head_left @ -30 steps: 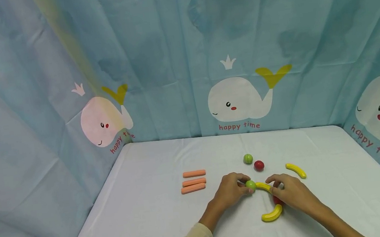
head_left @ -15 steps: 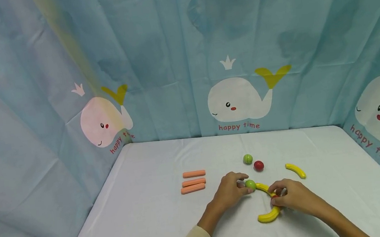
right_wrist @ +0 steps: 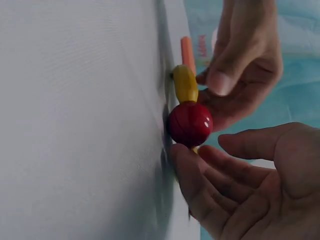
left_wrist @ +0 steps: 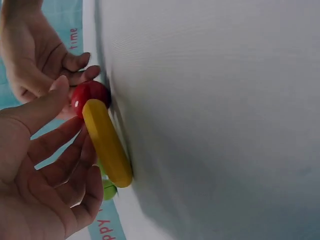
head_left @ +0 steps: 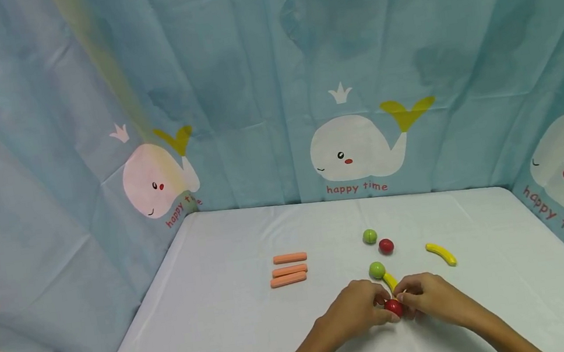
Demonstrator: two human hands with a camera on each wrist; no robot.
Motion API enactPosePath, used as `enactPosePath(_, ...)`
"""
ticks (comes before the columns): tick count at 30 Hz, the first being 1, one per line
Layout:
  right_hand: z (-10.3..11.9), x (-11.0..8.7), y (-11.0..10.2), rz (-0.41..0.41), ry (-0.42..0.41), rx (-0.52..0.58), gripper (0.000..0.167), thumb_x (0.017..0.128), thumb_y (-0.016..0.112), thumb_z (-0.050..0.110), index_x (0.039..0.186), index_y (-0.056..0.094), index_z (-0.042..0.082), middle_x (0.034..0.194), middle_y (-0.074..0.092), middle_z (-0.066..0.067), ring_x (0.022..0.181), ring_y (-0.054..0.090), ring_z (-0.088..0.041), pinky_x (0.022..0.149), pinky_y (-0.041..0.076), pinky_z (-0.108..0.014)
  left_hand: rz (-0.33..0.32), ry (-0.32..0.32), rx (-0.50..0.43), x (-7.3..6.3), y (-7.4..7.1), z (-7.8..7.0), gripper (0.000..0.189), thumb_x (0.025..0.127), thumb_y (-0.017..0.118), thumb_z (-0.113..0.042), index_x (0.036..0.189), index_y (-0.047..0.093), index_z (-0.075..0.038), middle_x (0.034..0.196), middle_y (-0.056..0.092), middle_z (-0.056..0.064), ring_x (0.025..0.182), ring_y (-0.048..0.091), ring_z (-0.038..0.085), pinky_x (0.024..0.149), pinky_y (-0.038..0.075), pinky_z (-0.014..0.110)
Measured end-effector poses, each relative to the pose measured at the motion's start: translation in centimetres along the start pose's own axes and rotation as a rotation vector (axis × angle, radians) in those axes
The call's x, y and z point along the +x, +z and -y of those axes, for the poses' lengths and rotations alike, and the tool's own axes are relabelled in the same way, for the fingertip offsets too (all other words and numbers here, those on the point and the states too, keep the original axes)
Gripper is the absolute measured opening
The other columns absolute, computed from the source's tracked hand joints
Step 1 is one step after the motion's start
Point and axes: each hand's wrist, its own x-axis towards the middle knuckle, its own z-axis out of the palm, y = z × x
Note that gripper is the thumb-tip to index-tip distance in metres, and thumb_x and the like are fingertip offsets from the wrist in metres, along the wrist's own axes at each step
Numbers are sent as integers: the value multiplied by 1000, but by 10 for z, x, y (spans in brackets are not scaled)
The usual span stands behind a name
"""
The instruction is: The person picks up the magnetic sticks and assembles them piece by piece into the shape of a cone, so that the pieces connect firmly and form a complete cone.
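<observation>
A red ball (head_left: 394,308) lies between my two hands on the table. A yellow banana-shaped piece (head_left: 390,281) runs from it toward a green ball (head_left: 377,270). A second yellow banana piece (left_wrist: 107,142) meets the red ball in the left wrist view; my left hand (head_left: 359,310) covers it in the head view. Loosely bent left fingers touch the red ball's side, with the thumb apart from it. My right hand (head_left: 429,299) is on the other side, a fingertip touching the red ball in the right wrist view and the thumb (right_wrist: 245,145) clear of it.
Farther back lie another green ball (head_left: 370,237) and red ball (head_left: 386,246). A loose yellow banana piece (head_left: 441,254) lies to the right. Several orange sausage-shaped pieces (head_left: 289,271) lie at left on the white table (head_left: 216,325). A whale-print curtain (head_left: 248,162) stands behind.
My left hand has left the green ball and moved nearer, to the red ball. The red ball has shifted left and nearer, and the yellow piece behind it has turned steeper.
</observation>
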Motion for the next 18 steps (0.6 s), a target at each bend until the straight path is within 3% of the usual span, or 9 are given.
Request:
enactPosePath(6,5,12,-2,-116,39,-91,19,97,73,19,113,74,9,86,68,-2,74,62,-19,60,52,-30,-22,40,45,-5,4,2,26,87,88,-10,111,81,-14,81,70,-13,74,55,-7,70,47,13)
enactPosePath(10,5,21,-5,-194,9,-149,36,97,75,18,132,70,11,112,71,-7,91,64,-17,71,55,-29,-11,48,-1,-8,2,6,28,86,88,-6,111,82,-15,83,72,-13,75,56,-7,73,49,13)
enactPosePath(14,-1,27,-7,-175,-66,-176,43,97,72,11,140,67,13,137,66,-12,103,65,-20,78,56,-27,22,61,-34,-11,0,12,31,86,87,-5,114,83,-17,90,75,-15,77,58,-8,76,51,12)
enactPosePath(18,-7,32,-7,-132,-91,-189,38,97,71,8,135,71,12,134,69,-11,105,66,-22,79,56,-25,27,62,-34,-14,-1,21,31,88,86,-6,116,83,-19,95,76,-18,80,59,-9,77,51,13)
